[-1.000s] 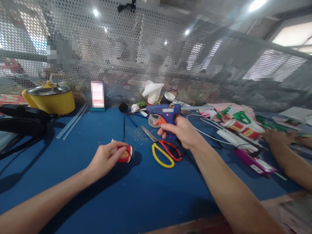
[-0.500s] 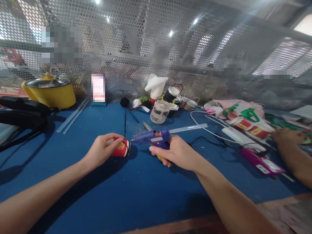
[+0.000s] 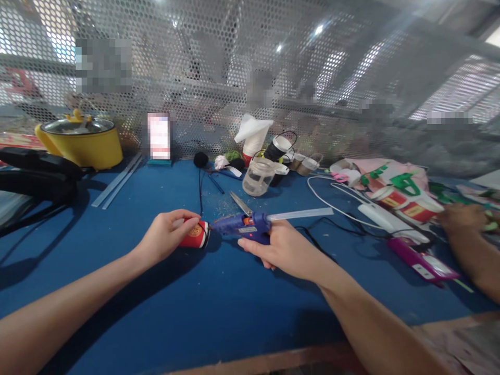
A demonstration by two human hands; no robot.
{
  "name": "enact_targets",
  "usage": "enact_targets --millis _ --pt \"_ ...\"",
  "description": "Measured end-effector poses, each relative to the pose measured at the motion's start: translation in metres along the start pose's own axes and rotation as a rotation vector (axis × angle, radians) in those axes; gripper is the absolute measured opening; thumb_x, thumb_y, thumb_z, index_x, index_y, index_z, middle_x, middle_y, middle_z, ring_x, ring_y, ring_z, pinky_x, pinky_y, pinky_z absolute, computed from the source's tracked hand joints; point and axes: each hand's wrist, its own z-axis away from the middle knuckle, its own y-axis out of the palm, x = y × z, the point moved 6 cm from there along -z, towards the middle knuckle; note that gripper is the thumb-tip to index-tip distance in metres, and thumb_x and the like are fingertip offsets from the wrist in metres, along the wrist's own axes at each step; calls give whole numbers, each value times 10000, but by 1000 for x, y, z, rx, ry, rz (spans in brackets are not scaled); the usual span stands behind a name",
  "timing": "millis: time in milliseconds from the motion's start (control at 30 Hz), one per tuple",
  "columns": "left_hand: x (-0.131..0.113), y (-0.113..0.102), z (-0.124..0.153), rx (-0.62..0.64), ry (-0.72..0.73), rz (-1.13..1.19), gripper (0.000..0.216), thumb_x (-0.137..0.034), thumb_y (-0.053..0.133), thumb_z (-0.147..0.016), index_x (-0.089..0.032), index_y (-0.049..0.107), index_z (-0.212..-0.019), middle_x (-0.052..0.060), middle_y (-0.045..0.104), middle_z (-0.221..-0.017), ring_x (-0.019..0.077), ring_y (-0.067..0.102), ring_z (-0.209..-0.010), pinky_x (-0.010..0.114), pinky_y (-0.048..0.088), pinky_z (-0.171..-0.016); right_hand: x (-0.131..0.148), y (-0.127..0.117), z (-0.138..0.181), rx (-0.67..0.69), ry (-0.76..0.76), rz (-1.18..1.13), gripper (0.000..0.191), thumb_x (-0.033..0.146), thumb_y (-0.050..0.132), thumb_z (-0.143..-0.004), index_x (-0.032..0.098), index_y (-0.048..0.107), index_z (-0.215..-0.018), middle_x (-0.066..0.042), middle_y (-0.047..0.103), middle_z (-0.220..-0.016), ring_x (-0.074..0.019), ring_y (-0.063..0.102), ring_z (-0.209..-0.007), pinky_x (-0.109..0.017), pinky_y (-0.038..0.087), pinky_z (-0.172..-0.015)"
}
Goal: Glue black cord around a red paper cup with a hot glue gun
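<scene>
Red paper cup (image 3: 194,235) in the head view: it lies tipped sideways, gold round emblem facing out, black and white at its end, pinched in the left hand (image 3: 163,237). Apart from that hand, the right hand (image 3: 291,247) wraps around a blue glue gun (image 3: 247,225), nozzle at the cup's end; contact is unclear. Black cord (image 3: 201,195) stretches beyond the left fingertips. Scissors (image 3: 240,203) lie just past the glue gun.

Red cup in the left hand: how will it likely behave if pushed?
The red cup looks like paper, so probably light and apt to dent when squeezed. Held sideways, its round wall could roll without the left hand.
</scene>
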Motion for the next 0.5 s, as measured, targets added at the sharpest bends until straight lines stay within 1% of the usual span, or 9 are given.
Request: enact_targets --millis 133,300,500 --pt "0 1 0 9 -13 5 342 -431 537 -680 -133 648 -806 33 665 -613 158 580 -554 212 406 -456 1 1 2 4 2 -4 293 330 496 -753 186 483 -498 42 477 -361 -89 478 -330 -190 394 -381" --pt "-1 1 2 28 -29 9 361 -428 527 -692 -117 641 -834 39 662 -614 156 575 -563 208 403 -461 -1 1 3 -2 17 22 359 358 486 -759 192 441 -444 38 476 -364 -89 482 -342 -195 390 -396" --pt "0 1 1 14 -21 23 339 -421 536 -684 -126 642 -813 36 662 -624 157 574 -565 210 402 -462 0 1 4 15 8 48 347 353 483 -763 195 450 -456 40 473 -356 -95 487 -345 -202 393 -411"
